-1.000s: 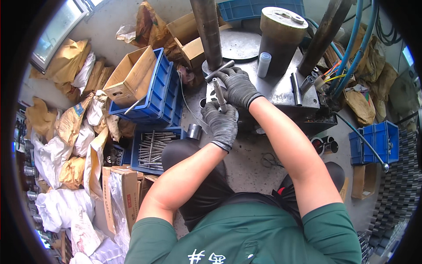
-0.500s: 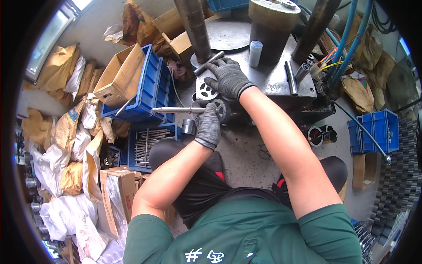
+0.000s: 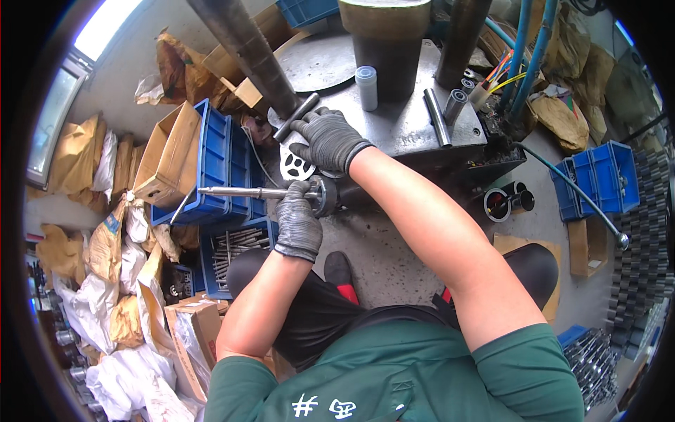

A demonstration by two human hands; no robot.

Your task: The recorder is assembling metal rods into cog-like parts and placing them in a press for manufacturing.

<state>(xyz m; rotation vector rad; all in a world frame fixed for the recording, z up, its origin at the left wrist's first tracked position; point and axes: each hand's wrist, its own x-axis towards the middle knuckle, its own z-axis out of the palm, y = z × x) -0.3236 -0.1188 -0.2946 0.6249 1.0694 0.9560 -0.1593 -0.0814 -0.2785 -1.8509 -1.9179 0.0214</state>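
Observation:
My left hand (image 3: 299, 224), in a grey glove, is closed around a slim stepped metal shaft (image 3: 235, 192). The shaft points left; a round dark metal piece (image 3: 327, 195) is beside the hand at its other end, partly hidden. My right hand (image 3: 332, 139), gloved too, reaches over the edge of the steel table (image 3: 408, 130). Its fingers are bent onto a short thick metal rod (image 3: 297, 117) lying slantwise by a pillar, with the thumb apart from the rod. Just below that hand is a pale round disc (image 3: 295, 167) with cut-out holes.
Pillars (image 3: 249, 56) and a thick cylinder (image 3: 387, 49) rise from the table. A plastic tube (image 3: 366, 90) and a loose metal bar (image 3: 436, 118) stand there. Blue crates (image 3: 225, 151) and a bin of shafts (image 3: 239, 246) are at left. Blue hoses (image 3: 538, 56) hang at right.
The whole view has turned and shifted, so the table appears further left. Both hands keep nearly the same places relative to the shaft, the rod and the disc.

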